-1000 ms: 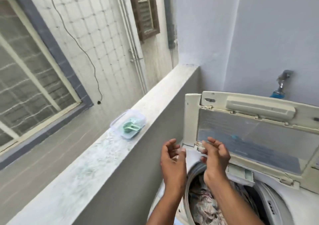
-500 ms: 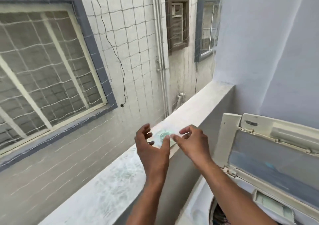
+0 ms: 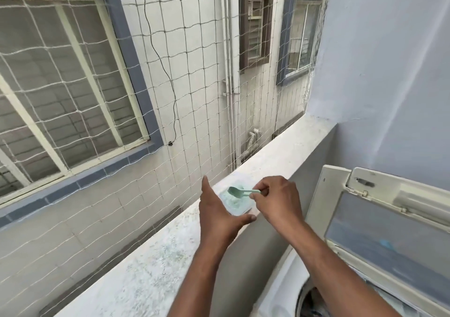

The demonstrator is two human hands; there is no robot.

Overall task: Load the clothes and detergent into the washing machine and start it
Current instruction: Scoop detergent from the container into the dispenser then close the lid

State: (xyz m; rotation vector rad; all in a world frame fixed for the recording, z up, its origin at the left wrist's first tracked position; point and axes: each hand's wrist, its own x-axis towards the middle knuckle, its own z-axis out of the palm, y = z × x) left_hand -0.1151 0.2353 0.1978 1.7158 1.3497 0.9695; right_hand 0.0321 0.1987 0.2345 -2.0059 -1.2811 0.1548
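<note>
Netting (image 3: 194, 97) covers the opening beyond the ledge (image 3: 146, 268), which runs from 7 o'clock up to 1 o'clock. Washer (image 3: 280, 292) at 5 o'clock, lid (image 3: 389, 231) propped up, clothes (image 3: 309, 304) just visible in the drum. Detergent tub (image 3: 235, 203) sits on the ledge, dead centre low, pale powder inside. Left hand (image 3: 216, 217) spread wide, thumb and fingers bracing the tub's near and left sides. Right hand (image 3: 280, 200) at 3 o'clock of the tub, pinched on the handle of a green scoop (image 3: 237, 192), bowl over the powder.
</note>
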